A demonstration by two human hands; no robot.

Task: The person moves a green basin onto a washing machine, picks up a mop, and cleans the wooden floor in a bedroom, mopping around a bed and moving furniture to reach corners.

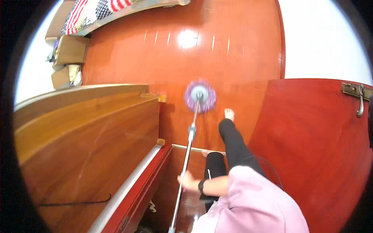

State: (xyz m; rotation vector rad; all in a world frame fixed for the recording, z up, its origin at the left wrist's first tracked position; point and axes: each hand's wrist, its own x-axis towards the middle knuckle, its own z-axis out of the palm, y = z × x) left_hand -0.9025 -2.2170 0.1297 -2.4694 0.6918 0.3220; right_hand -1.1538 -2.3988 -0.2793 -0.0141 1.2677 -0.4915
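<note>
My right hand (188, 181) is closed around the silver pole of a spin mop (200, 96), a black band on its wrist. From the lower edge the pole slants up and away to a round head with a grey-white centre and a fringe of purple and white strands. That head lies on the reddish-brown floor (171, 64) beyond the doorway, its fringe slightly blurred. My left hand is out of the picture, and so is the pole's near end. My bare right foot (229, 114) stands to the right of the mop head, past the threshold.
A red door (311, 132) with a metal handle (360, 101) stands at right. Wooden furniture (97, 147) with raised edges fills the left, close to the pole. Cardboard boxes (72, 49) sit at far left, near a bed with a patterned cover (95, 13). A pale threshold strip (190, 148) crosses the floor.
</note>
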